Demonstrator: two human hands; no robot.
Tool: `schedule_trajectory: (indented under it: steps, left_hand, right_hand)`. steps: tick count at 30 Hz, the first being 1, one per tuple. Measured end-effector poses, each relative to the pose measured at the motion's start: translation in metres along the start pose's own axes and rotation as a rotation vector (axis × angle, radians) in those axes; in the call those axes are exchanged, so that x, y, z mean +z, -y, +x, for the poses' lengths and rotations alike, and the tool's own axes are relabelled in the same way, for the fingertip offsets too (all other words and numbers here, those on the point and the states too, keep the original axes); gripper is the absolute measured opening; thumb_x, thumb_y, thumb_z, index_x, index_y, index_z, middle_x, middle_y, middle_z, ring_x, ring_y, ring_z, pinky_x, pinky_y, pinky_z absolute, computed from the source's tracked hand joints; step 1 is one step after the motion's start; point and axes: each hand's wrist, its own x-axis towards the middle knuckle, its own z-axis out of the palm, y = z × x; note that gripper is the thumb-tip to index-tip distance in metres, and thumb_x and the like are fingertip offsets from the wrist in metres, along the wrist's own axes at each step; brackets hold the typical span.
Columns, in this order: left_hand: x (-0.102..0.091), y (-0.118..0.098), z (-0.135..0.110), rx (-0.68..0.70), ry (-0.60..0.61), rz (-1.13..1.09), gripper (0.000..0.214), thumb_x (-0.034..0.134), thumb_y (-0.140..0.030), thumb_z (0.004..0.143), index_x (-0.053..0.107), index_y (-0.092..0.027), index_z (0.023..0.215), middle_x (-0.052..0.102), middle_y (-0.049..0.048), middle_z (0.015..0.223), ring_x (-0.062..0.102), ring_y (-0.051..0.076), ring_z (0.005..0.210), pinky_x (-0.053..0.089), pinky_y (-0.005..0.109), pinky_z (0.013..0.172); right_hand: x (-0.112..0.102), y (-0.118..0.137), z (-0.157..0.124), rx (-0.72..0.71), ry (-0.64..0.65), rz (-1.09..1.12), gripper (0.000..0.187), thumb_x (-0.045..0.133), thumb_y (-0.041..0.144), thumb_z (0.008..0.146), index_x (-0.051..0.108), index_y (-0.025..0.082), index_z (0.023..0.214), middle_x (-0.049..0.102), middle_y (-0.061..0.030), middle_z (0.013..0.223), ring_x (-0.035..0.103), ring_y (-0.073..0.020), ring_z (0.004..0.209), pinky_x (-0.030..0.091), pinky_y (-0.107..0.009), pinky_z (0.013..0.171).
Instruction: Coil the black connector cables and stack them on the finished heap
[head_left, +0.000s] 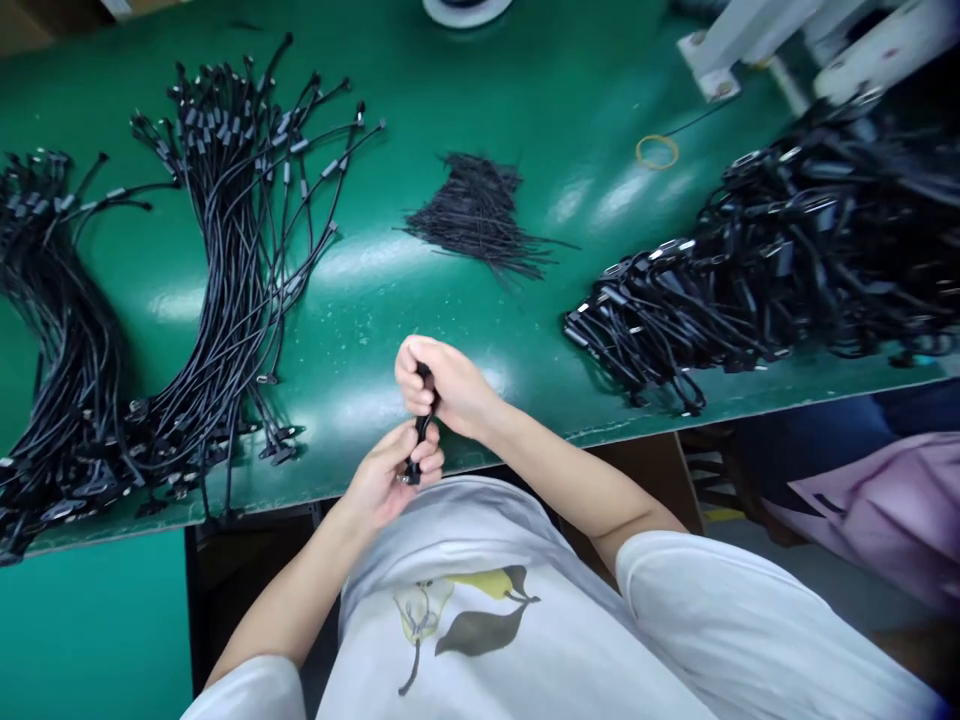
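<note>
Just over the table's front edge, my left hand (390, 470) is closed round a folded black cable (422, 428), with a metal plug end showing below the fingers. Above it, my right hand (446, 385) grips the upper part of the same cable, fingers curled inward. Beyond the hands lies a loose pile of short black ties (480, 215). On the left, long black cables (232, 230) with grey sleeves and small plugs are spread in bunches. To the right rises a heap of bundled black cables (675, 310).
The green table (360, 330) has its front edge close to my body. A yellow rubber band (657, 152) lies at the back right near a white metal stand (720, 60). A white round object (466, 12) sits at the far edge. Pink fabric (885, 510) shows at the right.
</note>
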Motion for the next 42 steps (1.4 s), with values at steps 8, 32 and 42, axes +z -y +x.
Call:
schedule_trajectory:
  steps: [8,32,42]
  left_hand:
    - [-0.005,-0.006,0.016,0.013,-0.014,0.531,0.042,0.072,-0.052,0.076,0.056,-0.013,0.073,0.043,-0.0027,0.060,0.036,0.008,0.054,0.027,0.025,0.054]
    - [0.008,-0.029,0.012,0.280,-0.021,0.256,0.048,0.073,-0.041,0.079,0.059,-0.015,0.118,0.041,-0.0059,0.061,0.032,0.006,0.050,0.025,0.021,0.050]
    - [-0.024,-0.020,0.011,0.515,-0.260,1.070,0.023,0.050,-0.032,0.086,0.066,-0.016,0.085,0.053,-0.0011,0.063,0.046,0.014,0.063,0.040,0.027,0.065]
  right_hand:
    - [0.001,-0.007,-0.008,-0.057,-0.189,-0.086,0.040,0.046,0.057,0.087,0.044,0.020,0.070,0.016,0.0132,0.043,0.006,-0.0046,0.038,0.011,-0.018,0.036]
    - [-0.041,0.010,-0.034,-0.313,-0.074,-1.378,0.015,0.052,0.021,0.092,0.060,0.018,0.104,0.064,0.0012,0.080,0.057,-0.0094,0.066,0.044,-0.021,0.065]
    - [-0.010,-0.003,-0.034,-1.304,0.446,-2.361,0.019,0.044,0.011,0.094,0.063,0.011,0.092,0.062,-0.0084,0.095,0.054,-0.0176,0.088,0.039,-0.031,0.074]
